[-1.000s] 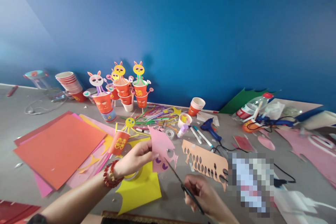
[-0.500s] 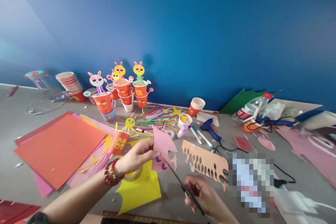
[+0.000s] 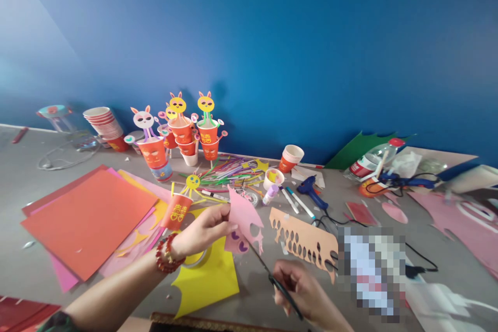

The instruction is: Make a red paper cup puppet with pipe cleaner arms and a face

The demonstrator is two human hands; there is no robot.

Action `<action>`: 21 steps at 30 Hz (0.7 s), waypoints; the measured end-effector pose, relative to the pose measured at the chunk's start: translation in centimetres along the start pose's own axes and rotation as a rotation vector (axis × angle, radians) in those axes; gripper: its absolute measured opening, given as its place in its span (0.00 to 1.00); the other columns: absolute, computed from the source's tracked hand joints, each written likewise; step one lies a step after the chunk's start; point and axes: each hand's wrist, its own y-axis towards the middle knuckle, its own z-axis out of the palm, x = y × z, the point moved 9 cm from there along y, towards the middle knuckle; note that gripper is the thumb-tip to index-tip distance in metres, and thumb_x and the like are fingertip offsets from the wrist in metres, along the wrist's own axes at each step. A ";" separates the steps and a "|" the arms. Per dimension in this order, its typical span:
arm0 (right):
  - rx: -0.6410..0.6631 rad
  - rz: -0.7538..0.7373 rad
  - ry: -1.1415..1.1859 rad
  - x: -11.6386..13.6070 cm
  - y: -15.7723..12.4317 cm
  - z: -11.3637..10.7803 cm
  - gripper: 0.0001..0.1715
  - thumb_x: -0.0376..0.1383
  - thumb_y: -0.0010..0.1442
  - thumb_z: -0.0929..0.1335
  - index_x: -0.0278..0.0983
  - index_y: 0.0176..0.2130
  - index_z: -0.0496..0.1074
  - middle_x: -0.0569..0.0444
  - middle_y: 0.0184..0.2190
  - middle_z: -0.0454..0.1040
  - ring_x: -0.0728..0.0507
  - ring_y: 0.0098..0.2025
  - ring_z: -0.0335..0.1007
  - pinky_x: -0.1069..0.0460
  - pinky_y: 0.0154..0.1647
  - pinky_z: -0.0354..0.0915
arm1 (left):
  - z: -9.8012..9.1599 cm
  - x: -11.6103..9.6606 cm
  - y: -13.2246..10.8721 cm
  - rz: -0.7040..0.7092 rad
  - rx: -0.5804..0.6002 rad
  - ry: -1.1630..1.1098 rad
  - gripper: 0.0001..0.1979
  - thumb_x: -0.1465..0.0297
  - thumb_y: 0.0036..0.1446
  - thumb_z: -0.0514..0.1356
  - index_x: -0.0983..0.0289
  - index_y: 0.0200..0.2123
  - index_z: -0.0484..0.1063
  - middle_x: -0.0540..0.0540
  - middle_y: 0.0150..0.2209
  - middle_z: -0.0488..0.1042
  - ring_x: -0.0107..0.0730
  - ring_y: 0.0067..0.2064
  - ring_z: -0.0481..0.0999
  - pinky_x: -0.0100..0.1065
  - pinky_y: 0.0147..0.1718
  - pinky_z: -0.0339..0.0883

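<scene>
My left hand (image 3: 212,228) pinches a piece of pink paper (image 3: 244,215) between thumb and fingers. That paper has ragged cut edges and a notch on its right side. Pink bits with purple hearts (image 3: 238,242) show just under it. My right hand (image 3: 293,285) is wrapped round black scissors (image 3: 280,286), whose blades point up and left and reach the lower edge of the pink paper. Whether the blades are parted is too small to tell. Beneath my left hand lies a yellow sheet (image 3: 210,285) with a roll of tape on it, partly hidden.
Red-orange sheets (image 3: 89,218) are stacked at left. Cups with bunny figures (image 3: 151,151) stand near the wall, beside pipe cleaners (image 3: 233,171). Peach cut-out paper (image 3: 303,238), a blue glue gun (image 3: 312,192) with its cord, markers (image 3: 299,202) and a bottle (image 3: 373,158) lie to the right.
The pink paper and my left hand have shifted very slightly to the right. My right hand and the scissors look almost unmoved.
</scene>
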 end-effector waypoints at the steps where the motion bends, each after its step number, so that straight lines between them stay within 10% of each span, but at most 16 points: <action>1: -0.001 0.000 0.007 -0.1 0.0 0.1 0.19 0.37 0.42 0.72 0.40 0.20 0.56 0.66 0.14 0.61 0.55 0.14 0.56 0.60 0.14 0.56 | 0.0 0.0 0.0 0.001 -0.003 0.001 0.13 0.60 0.64 0.62 0.65 0.41 0.76 0.54 0.36 0.79 0.34 0.38 0.76 0.33 0.41 0.67; 21: 0.017 0.045 -0.017 -0.6 0.0 0.1 0.18 0.38 0.42 0.72 0.40 0.21 0.57 0.65 0.14 0.65 0.55 0.14 0.57 0.60 0.15 0.55 | -0.3 0.5 0.3 -0.055 -0.015 0.079 0.15 0.57 0.63 0.60 0.65 0.37 0.73 0.52 0.33 0.73 0.33 0.36 0.71 0.32 0.37 0.64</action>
